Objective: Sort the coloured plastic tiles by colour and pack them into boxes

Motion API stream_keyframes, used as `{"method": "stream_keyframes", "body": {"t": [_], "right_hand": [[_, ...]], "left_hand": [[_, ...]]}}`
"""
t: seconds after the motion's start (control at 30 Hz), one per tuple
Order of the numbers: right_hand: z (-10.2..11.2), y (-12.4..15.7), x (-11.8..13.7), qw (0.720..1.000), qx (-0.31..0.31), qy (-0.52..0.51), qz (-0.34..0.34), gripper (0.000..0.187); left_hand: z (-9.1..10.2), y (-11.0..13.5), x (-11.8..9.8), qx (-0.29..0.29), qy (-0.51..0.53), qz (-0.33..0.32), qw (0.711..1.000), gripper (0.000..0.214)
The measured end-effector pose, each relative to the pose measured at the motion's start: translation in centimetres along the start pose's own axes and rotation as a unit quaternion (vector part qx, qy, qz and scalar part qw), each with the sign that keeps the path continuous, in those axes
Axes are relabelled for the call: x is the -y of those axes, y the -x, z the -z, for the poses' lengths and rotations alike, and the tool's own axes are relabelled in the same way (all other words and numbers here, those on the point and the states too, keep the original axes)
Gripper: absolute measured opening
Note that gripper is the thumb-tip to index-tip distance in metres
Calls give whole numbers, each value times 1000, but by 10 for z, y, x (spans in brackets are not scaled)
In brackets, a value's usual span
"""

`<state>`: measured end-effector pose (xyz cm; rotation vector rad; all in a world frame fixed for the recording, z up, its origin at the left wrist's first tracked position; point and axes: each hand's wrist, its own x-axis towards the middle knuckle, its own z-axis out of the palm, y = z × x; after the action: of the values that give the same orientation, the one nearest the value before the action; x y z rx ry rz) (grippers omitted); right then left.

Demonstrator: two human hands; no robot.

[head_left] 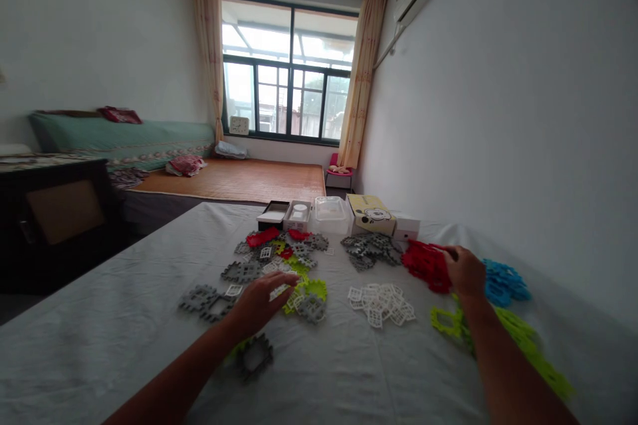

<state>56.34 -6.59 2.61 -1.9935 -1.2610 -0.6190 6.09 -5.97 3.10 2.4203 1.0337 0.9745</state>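
Note:
My left hand [264,297] is stretched out palm down over a mixed heap of interlocking plastic pieces, its fingers extended. Beneath and around it lie white lattice window pieces [233,290], lime-green pieces [318,290] and grey notched pieces [242,271]. At the right, my right hand [467,270] has its fingertips closed on the edge of a red plastic piece at the pile of red pieces [426,267]. Blue pieces [506,282] lie just beyond that hand, and a lime-green pile [528,342] is partly behind my forearm.
White lattice pieces [381,304] form a pile mid-table, with dark grey pieces [371,249] behind. Along the back stand a black-edged box [273,214], a clear plastic tub [329,214] and a yellow cartoon box [369,214]. A bed [259,178] lies beyond the cloth-covered table [149,279].

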Motion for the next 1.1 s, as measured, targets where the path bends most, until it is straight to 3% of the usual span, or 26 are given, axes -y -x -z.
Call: {"method": "stream_keyframes", "body": {"t": [0.13, 0.3, 0.37, 0.47, 0.6, 0.7, 0.8, 0.93, 1.1], "right_hand": [[-19, 5, -12, 996, 28, 45, 66, 31], [-20, 10, 3, 990, 36, 87, 101, 32], [-14, 13, 22, 991, 26, 66, 112, 33], [-4, 28, 71, 980, 80, -34, 181, 31], [15, 68, 154, 921, 200, -190, 276, 26], [27, 99, 198, 878, 258, -224, 335, 24], [27, 120, 218, 862, 286, -222, 354, 29], [15, 135, 225, 843, 318, -191, 391, 40], [16, 137, 233, 833, 326, -134, 426, 18]], "left_hand": [[3, -1, 6, -4, -16, 15, 1000, 27], [14, -2, 20, -47, -60, 57, 995, 27], [15, -1, 22, -43, -77, 61, 994, 27], [12, 1, 19, 1, -90, 20, 996, 26], [-1, 4, 3, 93, -89, -67, 989, 30], [-10, 5, -9, 143, -102, -102, 979, 38], [-12, 5, -17, 167, -126, -112, 972, 35], [-5, 6, -19, 178, -145, -101, 968, 33], [5, 9, -15, 173, -146, -87, 970, 36]]}}
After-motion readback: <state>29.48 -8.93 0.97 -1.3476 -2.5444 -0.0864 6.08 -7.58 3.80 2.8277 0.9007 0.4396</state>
